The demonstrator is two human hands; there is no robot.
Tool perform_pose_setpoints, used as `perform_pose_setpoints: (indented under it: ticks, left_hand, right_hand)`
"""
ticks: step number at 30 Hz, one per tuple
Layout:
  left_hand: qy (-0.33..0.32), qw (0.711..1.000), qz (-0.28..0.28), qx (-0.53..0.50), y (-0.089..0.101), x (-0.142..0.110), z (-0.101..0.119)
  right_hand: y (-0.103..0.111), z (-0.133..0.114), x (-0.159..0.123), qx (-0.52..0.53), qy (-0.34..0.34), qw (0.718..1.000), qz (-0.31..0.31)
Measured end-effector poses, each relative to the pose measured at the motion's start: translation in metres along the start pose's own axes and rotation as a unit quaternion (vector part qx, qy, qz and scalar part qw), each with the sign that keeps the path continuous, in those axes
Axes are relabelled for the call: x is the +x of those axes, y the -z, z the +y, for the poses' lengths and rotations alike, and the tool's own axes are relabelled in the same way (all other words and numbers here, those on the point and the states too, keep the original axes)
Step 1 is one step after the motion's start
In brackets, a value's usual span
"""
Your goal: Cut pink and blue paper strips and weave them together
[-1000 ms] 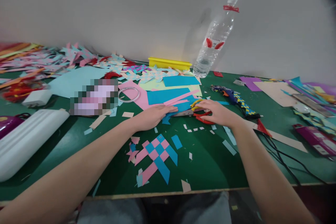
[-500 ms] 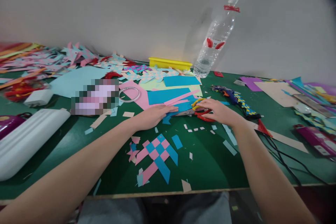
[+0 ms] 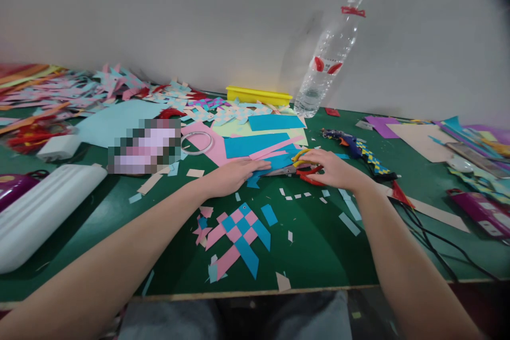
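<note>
The left hand [image 3: 229, 176] lies on some blue paper [image 3: 282, 161], its fingers stretched out and close together, pressing down and not curled round anything. The right hand [image 3: 330, 167] has its fingers bent round the handles of the scissors [image 3: 282, 171]. The blades point at the left hand, and their tips are right by its fingers. I can't tell how wide the blades are, or if they touch the paper's edge. Some thin pink strips [image 3: 279, 147] lie over the blue paper, and all of this is on the green desk [image 3: 311, 244].

The worst thing would be a nipped finger. That could happen if the blades shut or slide too far, because the left fingers are so near. If the left hand pushes too softly, the blue paper could slip and get a crooked cut. A pink strip could get snipped too if it slides between the blades.

The pink and blue woven fish [image 3: 241, 226] lies flat, nearer the person, between the two arms. A dropped wrist or a sleepy elbow could bend it or pull its strips loose. The black cords [image 3: 424, 234] are beside the right arm, so a big swing could snag them.
</note>
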State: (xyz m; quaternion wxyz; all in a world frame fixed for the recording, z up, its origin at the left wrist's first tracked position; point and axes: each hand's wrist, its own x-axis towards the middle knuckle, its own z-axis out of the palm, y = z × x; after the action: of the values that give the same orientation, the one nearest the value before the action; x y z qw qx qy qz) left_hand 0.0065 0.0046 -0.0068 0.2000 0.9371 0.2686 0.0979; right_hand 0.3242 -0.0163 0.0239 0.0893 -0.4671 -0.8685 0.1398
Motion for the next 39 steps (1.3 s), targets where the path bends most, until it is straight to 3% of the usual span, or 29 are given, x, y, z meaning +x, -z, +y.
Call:
perform_pose_setpoints:
  ticks: [13, 17, 24, 39]
  left_hand:
    - [-0.009, 1.0, 0.004, 0.009, -0.002, 0.001, -0.003]
    - [-0.004, 1.0, 0.004, 0.017, -0.003, 0.001, -0.003]
    - [-0.005, 1.0, -0.002, 0.012, -0.004, 0.001, -0.006]
    - [0.002, 1.0, -0.005, 0.006, -0.001, 0.001, -0.001]
  right_hand:
    - [0.0, -0.019, 0.003, 0.0, 0.019, 1.0, -0.014]
    - [0.0, -0.017, 0.003, 0.009, 0.036, 0.999, -0.017]
    - [0.001, -0.01, -0.002, 0.002, 0.004, 1.0, -0.031]
    - [-0.003, -0.019, 0.003, -0.014, 0.012, 0.999, -0.03]
